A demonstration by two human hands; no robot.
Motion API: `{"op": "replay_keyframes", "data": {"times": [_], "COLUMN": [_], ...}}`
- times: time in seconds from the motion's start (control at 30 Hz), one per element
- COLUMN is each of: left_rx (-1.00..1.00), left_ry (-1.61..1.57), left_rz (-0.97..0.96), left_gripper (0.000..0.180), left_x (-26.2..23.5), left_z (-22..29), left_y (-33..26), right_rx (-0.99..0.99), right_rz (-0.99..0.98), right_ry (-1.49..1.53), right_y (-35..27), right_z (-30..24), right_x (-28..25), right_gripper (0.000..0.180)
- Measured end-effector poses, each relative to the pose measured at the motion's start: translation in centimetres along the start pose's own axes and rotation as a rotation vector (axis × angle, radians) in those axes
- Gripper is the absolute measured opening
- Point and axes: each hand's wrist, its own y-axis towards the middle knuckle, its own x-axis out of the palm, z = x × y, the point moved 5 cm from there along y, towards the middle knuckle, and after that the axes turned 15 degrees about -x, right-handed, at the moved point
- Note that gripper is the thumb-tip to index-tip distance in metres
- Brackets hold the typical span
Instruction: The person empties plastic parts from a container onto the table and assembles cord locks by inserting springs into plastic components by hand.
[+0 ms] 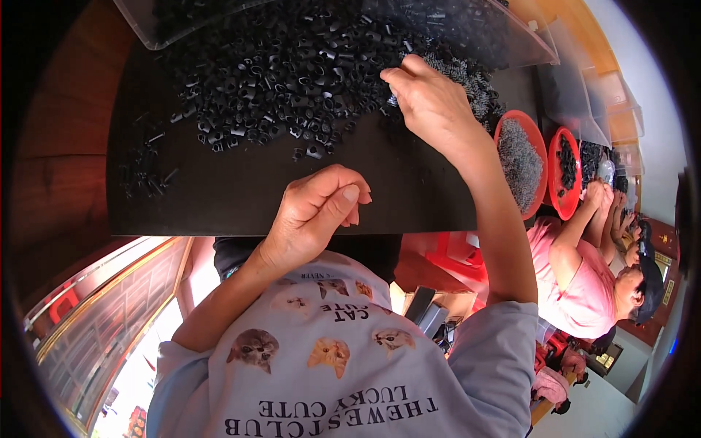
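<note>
A heap of small black plastic parts (pixel 292 87), many like short curved sleeves, covers the far side of the dark table (pixel 241 193). At its right edge lies a pile of small grey pieces, perhaps springs or screws (pixel 475 91). My right hand (pixel 434 102) is over the place where the two piles meet, its fingers pinched and pointing down. Some small pale or shiny bits show beside its fingertips, too small to name. Close to the table's near edge, my left hand (pixel 318 208) is held with the fingers curled in against the thumb. Whatever it holds is hidden.
Two red bowls stand on the right: one of small grey pieces (pixel 520 164), one of black parts (pixel 567 171). A clear plastic bin (pixel 540 44) lies across the far side. Thin black pieces (pixel 150 171) are scattered left. A co-worker in pink (pixel 573 281) sits at right.
</note>
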Motion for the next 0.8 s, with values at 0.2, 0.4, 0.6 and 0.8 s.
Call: {"op": "replay_keyframes", "data": {"times": [0.2,0.4,0.6,0.8], "left_rx": [0.007,-0.018,-0.026,-0.048], "left_ry": [-0.026,0.016,0.020,0.003], "left_rz": [0.007,-0.036,-0.018,0.000], "left_gripper": [0.017,0.019,0.018,0.019], "left_x": [-0.1,-0.1,-0.1,-0.1], "left_z": [-0.3,-0.3,-0.3,-0.3], "left_y": [0.0,-0.1,-0.2,-0.3], "right_rx": [-0.034,-0.087,-0.090,-0.163], "right_rz": [0.071,0.126,0.273,0.144], "right_ry": [-0.145,0.084,0.208,0.171], "right_y": [-0.6,-2.1,-0.1,2.0], "right_z": [-1.1,-2.9,-4.2,-5.3], "right_x": [-0.4,-1.1,-0.7,0.6], "right_gripper": [0.027,0.019,0.019,0.012]}}
